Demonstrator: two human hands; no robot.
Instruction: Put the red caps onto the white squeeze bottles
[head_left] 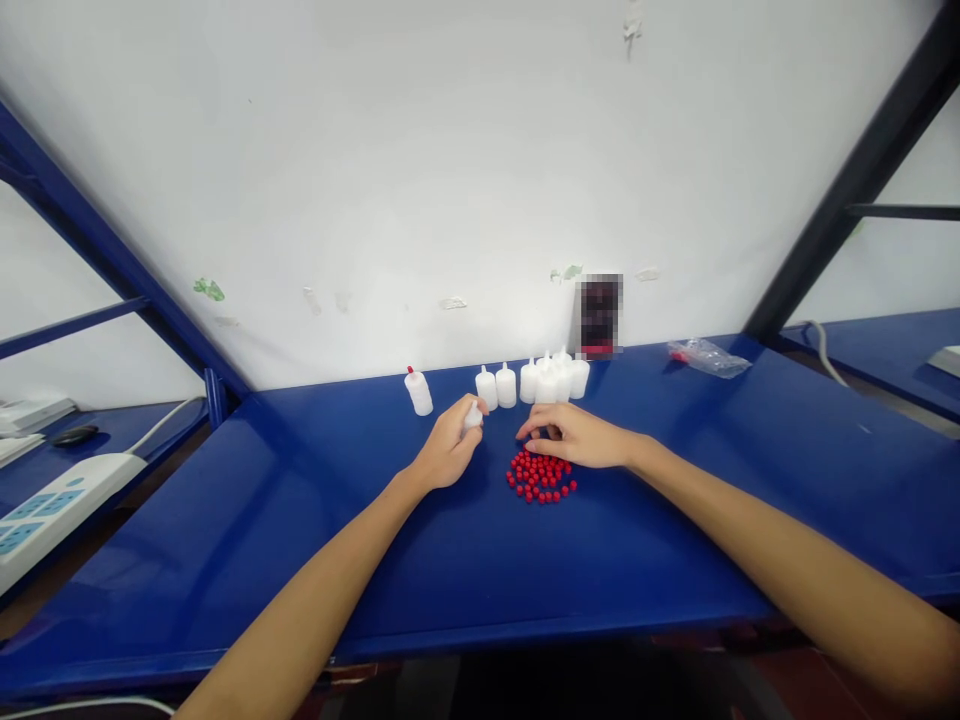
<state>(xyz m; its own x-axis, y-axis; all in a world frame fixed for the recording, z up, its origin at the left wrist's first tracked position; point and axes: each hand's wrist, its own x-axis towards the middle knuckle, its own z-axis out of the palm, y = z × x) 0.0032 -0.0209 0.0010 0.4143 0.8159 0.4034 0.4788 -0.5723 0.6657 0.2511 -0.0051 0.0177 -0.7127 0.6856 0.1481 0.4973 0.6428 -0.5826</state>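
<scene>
My left hand (448,447) is closed around a small white plastic bottle (472,415), held just above the blue table (225,540). My right hand (574,436) hovers over the far edge of a pile of several small red caps (540,477), with its fingers curled and pinched together at the pile; what they hold is hidden. A row of several uncapped white bottles (534,382) stands near the wall behind my hands. Left of that row stands one white bottle with a red cap (418,391).
A dark blurred object (600,317) leans against the white wall. A clear plastic bag (709,357) lies at the back right. A white power strip (52,505) sits on the left side shelf. Blue and black frame bars slant up at both sides.
</scene>
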